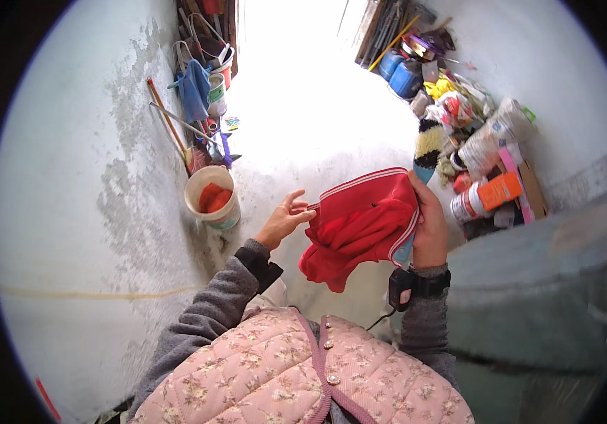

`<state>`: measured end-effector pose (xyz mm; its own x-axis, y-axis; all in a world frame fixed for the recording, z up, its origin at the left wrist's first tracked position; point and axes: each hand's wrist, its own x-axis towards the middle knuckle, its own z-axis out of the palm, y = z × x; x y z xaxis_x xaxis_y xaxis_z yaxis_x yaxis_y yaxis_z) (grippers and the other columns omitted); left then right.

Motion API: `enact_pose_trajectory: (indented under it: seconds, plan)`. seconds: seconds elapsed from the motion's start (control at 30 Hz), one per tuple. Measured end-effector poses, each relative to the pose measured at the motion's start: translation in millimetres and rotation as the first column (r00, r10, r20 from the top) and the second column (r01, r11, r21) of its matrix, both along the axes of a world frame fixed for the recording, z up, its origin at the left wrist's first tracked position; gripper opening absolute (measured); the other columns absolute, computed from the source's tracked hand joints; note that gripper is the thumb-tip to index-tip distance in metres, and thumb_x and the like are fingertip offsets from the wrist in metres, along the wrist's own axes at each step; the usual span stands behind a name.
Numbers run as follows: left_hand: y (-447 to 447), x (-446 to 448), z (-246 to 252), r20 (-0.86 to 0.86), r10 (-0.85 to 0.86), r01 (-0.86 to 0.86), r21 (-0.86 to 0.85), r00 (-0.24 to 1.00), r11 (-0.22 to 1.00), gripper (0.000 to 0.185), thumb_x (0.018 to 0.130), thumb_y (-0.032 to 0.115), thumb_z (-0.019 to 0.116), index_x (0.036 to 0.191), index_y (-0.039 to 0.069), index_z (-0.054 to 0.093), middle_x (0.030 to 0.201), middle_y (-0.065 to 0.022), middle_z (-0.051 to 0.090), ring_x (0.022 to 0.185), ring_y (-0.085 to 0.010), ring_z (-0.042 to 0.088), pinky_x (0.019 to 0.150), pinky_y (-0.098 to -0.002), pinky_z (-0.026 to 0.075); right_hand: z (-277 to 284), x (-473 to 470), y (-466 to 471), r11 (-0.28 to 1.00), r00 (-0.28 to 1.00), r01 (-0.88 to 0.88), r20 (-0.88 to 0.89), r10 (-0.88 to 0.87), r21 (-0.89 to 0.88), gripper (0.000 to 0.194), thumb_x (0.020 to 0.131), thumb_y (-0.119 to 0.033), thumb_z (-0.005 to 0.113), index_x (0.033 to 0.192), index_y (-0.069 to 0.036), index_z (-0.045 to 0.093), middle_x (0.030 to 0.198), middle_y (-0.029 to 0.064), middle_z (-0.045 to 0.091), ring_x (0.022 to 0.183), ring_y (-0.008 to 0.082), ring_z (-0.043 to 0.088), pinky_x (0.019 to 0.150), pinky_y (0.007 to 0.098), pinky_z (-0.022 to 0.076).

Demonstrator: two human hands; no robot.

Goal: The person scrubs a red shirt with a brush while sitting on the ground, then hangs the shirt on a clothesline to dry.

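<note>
A red knit cloth [356, 222] with white-striped edging, perhaps a folded garment, hangs in front of me at about waist height. My right hand [429, 228] grips its right side together with the light-blue handle [424, 175] of a brush. The brush head [429, 144], with black and cream bristles, points away from me above that hand. Below, the handle's other end shows past the cloth edge. My left hand [285, 217] is at the cloth's left corner, fingers spread. Whether its fingertips touch the edging I cannot tell.
To the left, a whitish bucket [212, 199] holds orange-red material beside a stained wall [123, 175]. Beyond it are a blue cloth [193, 90] and leaning sticks [168, 114]. Bags, blue jugs [406, 79] and an orange box [500, 191] crowd the right wall. A bright doorway [292, 42] lies ahead.
</note>
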<state>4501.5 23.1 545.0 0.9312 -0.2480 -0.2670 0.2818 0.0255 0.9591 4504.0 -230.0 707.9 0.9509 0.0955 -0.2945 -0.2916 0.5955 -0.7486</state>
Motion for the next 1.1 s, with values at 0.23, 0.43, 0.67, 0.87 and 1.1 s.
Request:
enact_pose_trajectory:
  seconds: [0.23,0.43,0.67,0.87,1.1]
  plan:
    - [-63.0,270.3,-47.8,0.47,-0.234,0.214,0.097,0.851,0.972,0.052,0.082,0.022,0.074,0.13,0.011,0.055,0.112,-0.0072,0.064,0.102,-0.0171,0.059,0.092,-0.0311,0.047,-7.4,239.4,-22.8,0.988,0.994,0.075,-0.069,-0.085,-0.138,0.014,0.094,-0.021,0.059,0.09,-0.008,0.062,0.079,-0.0005,0.064,0.067,0.0091,0.062,0.064,0.0244,0.0524]
    - [-93.0,488.4,-21.0,0.218,-0.383,0.373,0.084,0.898,0.924,0.029,0.084,0.019,0.072,0.108,0.003,0.065,0.083,-0.0036,0.065,0.078,-0.0104,0.058,0.069,-0.0272,0.05,1.3,442.9,-70.2,0.946,0.968,0.242,-0.008,-0.25,-0.217,0.022,0.094,-0.024,0.059,0.074,-0.015,0.059,0.06,-0.0068,0.055,0.041,0.0015,0.041,0.038,0.017,0.0324]
    - [-54.4,778.4,-12.2,0.428,-0.239,0.183,0.168,0.872,0.969,0.02,0.085,0.015,0.069,0.099,0.001,0.067,0.083,-0.0066,0.066,0.077,-0.0134,0.061,0.07,-0.0297,0.051,-35.5,715.4,-90.3,0.97,0.973,0.193,-0.103,-0.208,-0.145,0.02,0.096,-0.025,0.056,0.082,-0.012,0.061,0.064,-0.0036,0.06,0.048,0.0068,0.052,0.048,0.0222,0.0443]
    - [17.6,960.1,28.9,0.692,-0.062,-0.357,0.444,0.719,0.821,0.016,0.08,0.015,0.071,0.083,0.001,0.064,0.087,-0.0124,0.062,0.082,-0.0271,0.06,0.075,-0.0357,0.048,-66.9,961.4,-52.8,0.992,0.992,-0.109,-0.063,0.105,-0.07,0.026,0.097,-0.026,0.053,0.099,-0.002,0.063,0.09,0.0071,0.068,0.078,0.0152,0.066,0.073,0.0294,0.0535]
    - [91.6,1172.1,42.1,0.684,0.277,-0.616,0.314,0.674,0.722,0.016,0.085,0.012,0.068,0.083,-0.001,0.059,0.071,-0.0097,0.063,0.067,-0.0183,0.06,0.065,-0.0316,0.048,-83.5,1240.9,19.5,0.917,0.936,-0.334,0.041,0.351,-0.216,0.025,0.095,-0.024,0.056,0.098,-0.001,0.063,0.087,0.0069,0.068,0.074,0.0145,0.066,0.068,0.0266,0.053]
